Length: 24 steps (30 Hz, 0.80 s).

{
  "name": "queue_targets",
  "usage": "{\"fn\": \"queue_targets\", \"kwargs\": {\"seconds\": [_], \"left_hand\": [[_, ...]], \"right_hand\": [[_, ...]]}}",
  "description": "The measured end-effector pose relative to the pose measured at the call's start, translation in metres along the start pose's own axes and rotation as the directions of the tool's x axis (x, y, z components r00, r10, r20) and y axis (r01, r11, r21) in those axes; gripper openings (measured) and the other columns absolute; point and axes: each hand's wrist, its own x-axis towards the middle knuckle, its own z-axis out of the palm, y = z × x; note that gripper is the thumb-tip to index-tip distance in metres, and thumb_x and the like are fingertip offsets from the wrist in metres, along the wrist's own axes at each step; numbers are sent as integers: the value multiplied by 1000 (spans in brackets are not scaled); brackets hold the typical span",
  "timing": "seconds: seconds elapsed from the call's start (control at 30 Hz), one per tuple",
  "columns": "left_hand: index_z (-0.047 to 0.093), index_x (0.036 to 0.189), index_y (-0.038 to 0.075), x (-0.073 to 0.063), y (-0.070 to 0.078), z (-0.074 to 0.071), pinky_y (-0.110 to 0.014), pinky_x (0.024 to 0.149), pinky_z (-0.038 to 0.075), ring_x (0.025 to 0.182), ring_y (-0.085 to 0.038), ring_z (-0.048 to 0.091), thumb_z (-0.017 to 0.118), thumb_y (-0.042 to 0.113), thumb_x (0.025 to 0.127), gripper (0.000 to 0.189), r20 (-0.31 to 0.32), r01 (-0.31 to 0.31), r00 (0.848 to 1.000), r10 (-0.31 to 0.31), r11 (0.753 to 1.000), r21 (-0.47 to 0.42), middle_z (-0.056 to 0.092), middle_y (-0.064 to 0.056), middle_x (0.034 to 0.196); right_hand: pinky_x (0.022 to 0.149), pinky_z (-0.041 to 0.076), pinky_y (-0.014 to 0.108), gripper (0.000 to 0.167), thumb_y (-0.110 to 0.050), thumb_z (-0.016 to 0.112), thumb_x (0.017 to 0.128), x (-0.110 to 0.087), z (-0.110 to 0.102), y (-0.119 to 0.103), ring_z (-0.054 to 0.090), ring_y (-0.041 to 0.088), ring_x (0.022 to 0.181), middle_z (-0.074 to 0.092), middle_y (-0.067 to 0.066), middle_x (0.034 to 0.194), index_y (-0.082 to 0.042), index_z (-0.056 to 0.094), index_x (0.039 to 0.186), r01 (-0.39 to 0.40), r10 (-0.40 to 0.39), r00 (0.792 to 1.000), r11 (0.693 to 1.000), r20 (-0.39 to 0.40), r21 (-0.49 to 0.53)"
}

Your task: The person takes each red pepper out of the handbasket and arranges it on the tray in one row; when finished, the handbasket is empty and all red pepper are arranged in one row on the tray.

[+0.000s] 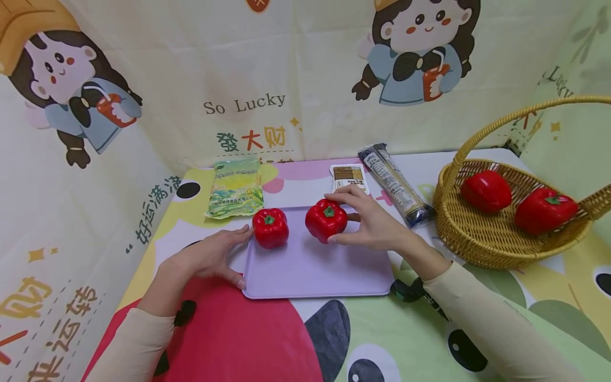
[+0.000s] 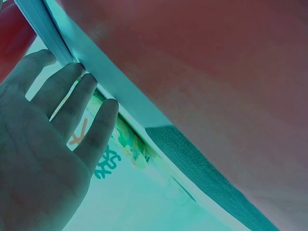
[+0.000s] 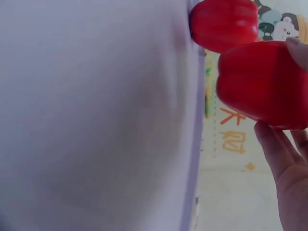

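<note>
My right hand (image 1: 367, 217) grips a red bell pepper (image 1: 326, 219) between thumb and fingers, over the back part of a lilac tray (image 1: 320, 276). In the right wrist view this held bell pepper (image 3: 262, 84) shows close up, with fingertips against its side. A second red bell pepper (image 1: 270, 229) stands on the tray's back left corner, green stem up. At the tray's left edge rests my left hand (image 1: 210, 257), its fingers extended and spread. The left wrist view has the left hand (image 2: 48, 139) with straight fingertips right at the tray's rim.
A wicker basket (image 1: 491, 257) with a tall handle stands at the right, holding two red bell peppers (image 1: 486, 191). Behind the tray lie a yellow-green packet (image 1: 236, 188), a small brown-and-white packet (image 1: 349, 178) and a long clear-and-dark package (image 1: 395, 183). A printed cloth covers the table.
</note>
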Motion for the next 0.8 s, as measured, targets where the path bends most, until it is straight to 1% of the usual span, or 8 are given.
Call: {"fn": "queue_targets", "kwargs": {"seconds": [0.17,0.27,0.37,0.57,0.63,0.8], "left_hand": [[33,162,14,0,0,-1,-63,113,39,151,-42,31,92,60,63,124,0,-3,1000,3,1000,-4,31,-15,167],[33,162,14,0,1,-1,-63,114,39,151,-42,31,92,60,63,124,2,-4,1000,4,1000,-5,31,-14,167],[33,162,14,0,1,0,-62,114,38,151,-42,31,91,61,64,124,-1,-10,1000,10,1000,-3,31,-14,167],[33,162,14,-1,1,0,-63,114,38,150,-42,32,91,61,64,124,-3,-12,1000,12,1000,5,31,-15,167],[33,162,14,-1,1,0,-62,114,38,150,-42,31,91,61,64,124,-2,-9,1000,9,1000,3,31,-14,167],[32,162,14,-2,2,0,-62,114,39,150,-43,32,91,60,64,124,-4,-13,1000,13,1000,1,31,-14,167]], "right_hand": [[90,61,39,80,-20,92,78,8,-2,-8,48,24,133,47,5,140,-11,53,148,9,-5,998,998,57,-69],[90,61,40,78,-18,92,77,13,-2,-10,49,25,131,47,6,139,-9,55,146,9,-3,996,998,86,-69],[91,61,38,77,-17,92,77,17,0,-9,51,23,131,49,4,138,-11,54,144,-1,7,994,998,108,-59],[90,61,36,79,-23,91,78,24,3,-4,53,21,131,53,0,139,-15,50,145,-28,44,986,995,159,-98],[90,61,37,80,-25,91,78,26,3,-3,54,22,130,55,1,140,-14,49,145,-42,59,983,994,172,-105],[94,60,40,80,-25,90,80,31,5,2,53,23,131,54,2,142,-11,48,147,-85,99,973,994,207,-75]]}}
